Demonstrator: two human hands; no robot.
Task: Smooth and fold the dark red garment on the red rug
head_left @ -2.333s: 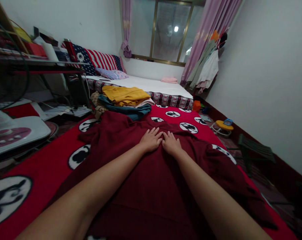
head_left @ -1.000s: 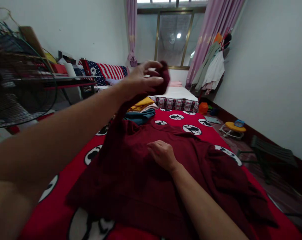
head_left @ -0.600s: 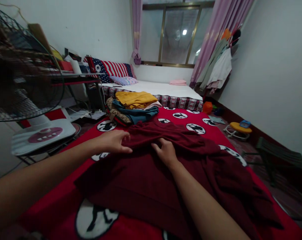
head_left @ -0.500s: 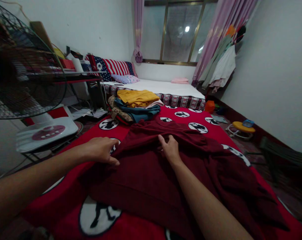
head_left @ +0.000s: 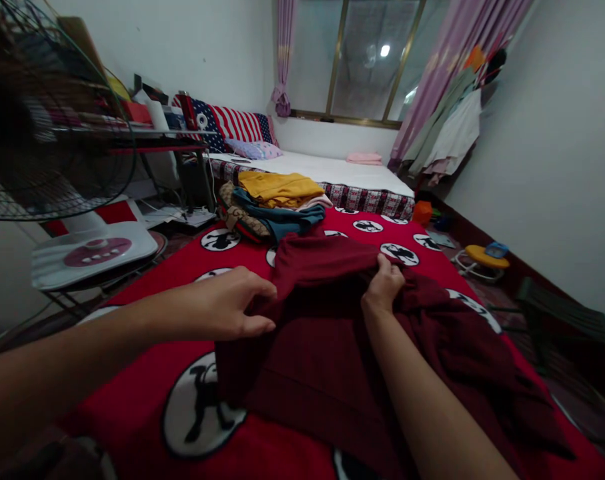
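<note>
Left hand (head_left: 227, 307), eight o'clock: most fingers hidden; hold on the cloth cannot be told.
Left forearm (head_left: 92, 343), eight o'clock: cut off by left edge.
Right forearm (head_left: 427, 393), between four and five: cut off by bottom edge.
Maroon garment (head_left: 307, 373), six o'clock: partly hidden under right forearm; cut off at bottom.
Fan (head_left: 2, 133), between nine and ten: blurred; cut off at left.
Window (head_left: 372, 67), one o'clock: top cut off.
Desk items (head_left: 157, 113), ten o'clock: several too small to identify.
</note>
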